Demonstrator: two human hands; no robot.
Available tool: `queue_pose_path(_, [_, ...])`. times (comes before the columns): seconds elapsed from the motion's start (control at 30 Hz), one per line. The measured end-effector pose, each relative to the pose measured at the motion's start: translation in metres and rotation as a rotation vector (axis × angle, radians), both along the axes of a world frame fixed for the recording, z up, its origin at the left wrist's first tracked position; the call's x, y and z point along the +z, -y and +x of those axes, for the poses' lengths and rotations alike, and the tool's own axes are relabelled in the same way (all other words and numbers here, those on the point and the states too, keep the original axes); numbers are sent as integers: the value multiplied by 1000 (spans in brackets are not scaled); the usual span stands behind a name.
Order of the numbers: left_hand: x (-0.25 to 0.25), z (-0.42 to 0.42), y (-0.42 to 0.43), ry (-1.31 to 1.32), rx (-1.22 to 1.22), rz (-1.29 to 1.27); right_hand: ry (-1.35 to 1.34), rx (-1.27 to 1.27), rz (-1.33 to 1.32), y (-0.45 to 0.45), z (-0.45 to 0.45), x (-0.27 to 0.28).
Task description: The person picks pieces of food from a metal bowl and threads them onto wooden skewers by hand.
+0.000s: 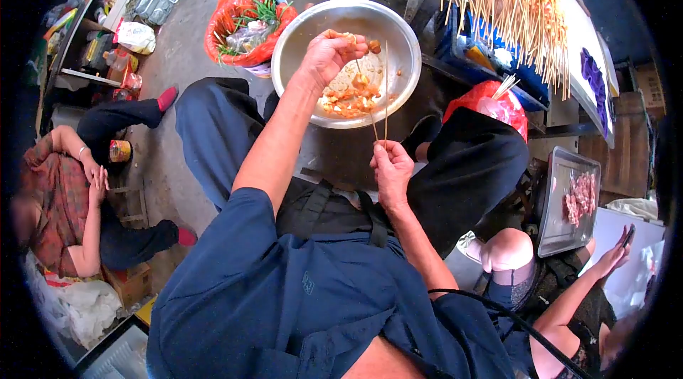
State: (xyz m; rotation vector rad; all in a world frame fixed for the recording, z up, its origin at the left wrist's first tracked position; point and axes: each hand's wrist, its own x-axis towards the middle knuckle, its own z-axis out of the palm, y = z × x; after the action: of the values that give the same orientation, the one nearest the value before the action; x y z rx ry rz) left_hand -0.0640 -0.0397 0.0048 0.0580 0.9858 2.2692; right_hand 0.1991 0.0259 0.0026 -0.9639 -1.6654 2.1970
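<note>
A wide metal basin [288,44] stands in front of me, with orange-coated meat pieces [350,103] lying in its bottom. Over the basin, my left hand [334,55] is closed, its fingertips pinched on a small piece of meat. My right hand [391,165] grips the lower ends of thin wooden skewers [386,105] just below the basin's near rim. One skewer stands bare; another slants up toward my left hand, with meat on it around its middle. A brown-orange piece [374,46] shows beside my left fingertips.
Many loaded skewers [519,16] lie on a table at upper right. A red bag of greens [249,27] is left of the basin. A metal tray of raw meat [580,197] is at right. One person [60,194] sits at left, another [562,322] at lower right holding a phone.
</note>
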Motion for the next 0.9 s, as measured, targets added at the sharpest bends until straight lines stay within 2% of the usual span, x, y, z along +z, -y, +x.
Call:
queue_pose_path(0.27, [1, 10, -6, -21, -27, -94, -41, -18, 39, 2, 3, -7])
queue_pose_path(0.47, [5, 21, -9, 8, -37, -69, 8, -30, 67, 4, 7, -8])
queue_pose_path(0.6, [-6, 32, -17, 38, -126, -121, -51, -54, 135, 5, 0, -5])
queue_pose_path(0.67, [-9, 32, -21, 82, -64, -68, -76, -58, 137, 3, -5, -1])
queue_pose_path(0.77, [-11, 29, -21, 44, -99, -30, -6, -30, 12, -1, -3, 5])
queue_pose_path(0.83, [-11, 30, -20, 90, -133, -12, 59, -17, -320, -1, -2, 12])
queue_pose_path(0.9, [-7, 39, -20, 96, -161, -52, 23, -12, -394, -4, -3, 12])
